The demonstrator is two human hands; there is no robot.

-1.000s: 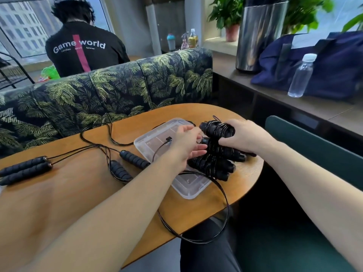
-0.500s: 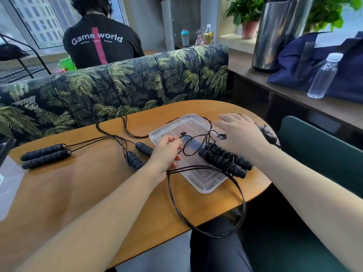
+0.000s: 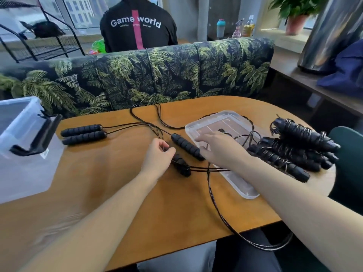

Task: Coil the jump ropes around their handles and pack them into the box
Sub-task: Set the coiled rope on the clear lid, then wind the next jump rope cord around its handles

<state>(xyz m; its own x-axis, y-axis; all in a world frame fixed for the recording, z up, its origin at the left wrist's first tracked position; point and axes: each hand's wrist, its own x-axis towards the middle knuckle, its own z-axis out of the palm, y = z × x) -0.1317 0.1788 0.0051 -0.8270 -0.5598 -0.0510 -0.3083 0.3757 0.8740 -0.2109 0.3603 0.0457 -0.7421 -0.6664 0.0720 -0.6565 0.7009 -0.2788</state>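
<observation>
Pinching the thin black cord with my left hand (image 3: 159,154), I have thumb and fingertips curled together just above one loose handle (image 3: 180,164) that lies on the table (image 3: 117,189) near its middle. My right hand (image 3: 220,150) reaches over the left end of the clear lid (image 3: 231,122), fingers spread and fairly straight, their tips by the second loose handle (image 3: 187,147); whether they touch it I cannot tell. Two more handles (image 3: 83,133) lie side by side toward the table's left edge, their cords running to the far edge and back. That makes four uncoiled handles, so two ropes not yet wound. By the right edge sits a heap of coiled ropes (image 3: 298,148), partly on the lid; I make out about three or four bundles but cannot count them surely. One long loop of cord (image 3: 216,209) hangs over the near edge. The clear box (image 3: 17,122) with its black latch stands at the left edge.
</observation>
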